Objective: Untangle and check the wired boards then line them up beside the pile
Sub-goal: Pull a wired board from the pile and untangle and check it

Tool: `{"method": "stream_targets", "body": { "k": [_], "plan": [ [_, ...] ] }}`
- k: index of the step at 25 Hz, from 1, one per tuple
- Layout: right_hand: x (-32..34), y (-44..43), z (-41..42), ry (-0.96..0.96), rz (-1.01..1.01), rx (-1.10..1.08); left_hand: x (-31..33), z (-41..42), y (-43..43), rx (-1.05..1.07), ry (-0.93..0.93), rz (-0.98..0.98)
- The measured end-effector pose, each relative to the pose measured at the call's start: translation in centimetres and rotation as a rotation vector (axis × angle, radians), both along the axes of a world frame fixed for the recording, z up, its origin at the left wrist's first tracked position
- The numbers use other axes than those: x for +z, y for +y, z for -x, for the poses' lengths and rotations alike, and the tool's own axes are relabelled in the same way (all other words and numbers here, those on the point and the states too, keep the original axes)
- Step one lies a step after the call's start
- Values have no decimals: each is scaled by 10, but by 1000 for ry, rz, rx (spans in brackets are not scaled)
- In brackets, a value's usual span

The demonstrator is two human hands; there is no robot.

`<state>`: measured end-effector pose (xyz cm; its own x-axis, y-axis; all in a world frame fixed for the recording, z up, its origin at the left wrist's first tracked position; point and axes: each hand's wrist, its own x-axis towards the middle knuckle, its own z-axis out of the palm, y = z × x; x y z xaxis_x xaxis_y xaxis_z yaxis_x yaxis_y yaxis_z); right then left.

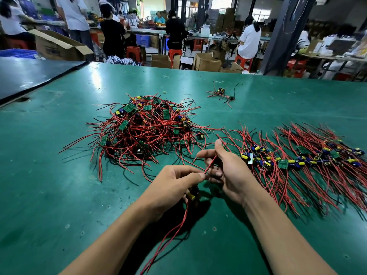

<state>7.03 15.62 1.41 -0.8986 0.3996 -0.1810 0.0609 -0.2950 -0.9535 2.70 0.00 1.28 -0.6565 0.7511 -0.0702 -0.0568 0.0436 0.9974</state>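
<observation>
A tangled pile of small green boards with red and black wires lies on the green table. To its right a row of boards lies side by side, wires fanned out. My left hand grips one wired board with a yellow capacitor; its red wires hang down toward me. My right hand pinches a red wire of that board, stretched between both hands.
A small separate cluster of wired boards lies farther back, with a yellow rubber band near it. A dark panel covers the table's far left. People work at benches among cardboard boxes beyond the table.
</observation>
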Motion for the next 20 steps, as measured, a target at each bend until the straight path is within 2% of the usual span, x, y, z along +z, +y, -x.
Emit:
{"method": "stream_targets", "body": {
  "k": [4, 6, 11, 15, 20],
  "plan": [
    [-1, -6, 1, -3, 57, 38, -2, -3, 2, -23, 167, 11],
    [0, -8, 1, 4, 52, 61, -3, -4, 3, -14, 188, -7],
    [3, -17, -7, -58, -49, 153, -8, -4, 5, 36, 24, -95],
    [-1, -28, -16, -53, -83, 302, -11, 3, 1, 55, -9, -97],
    [3, -17, -13, -88, -288, 297, -10, 3, 1, 37, -61, -101]
  ]
}}
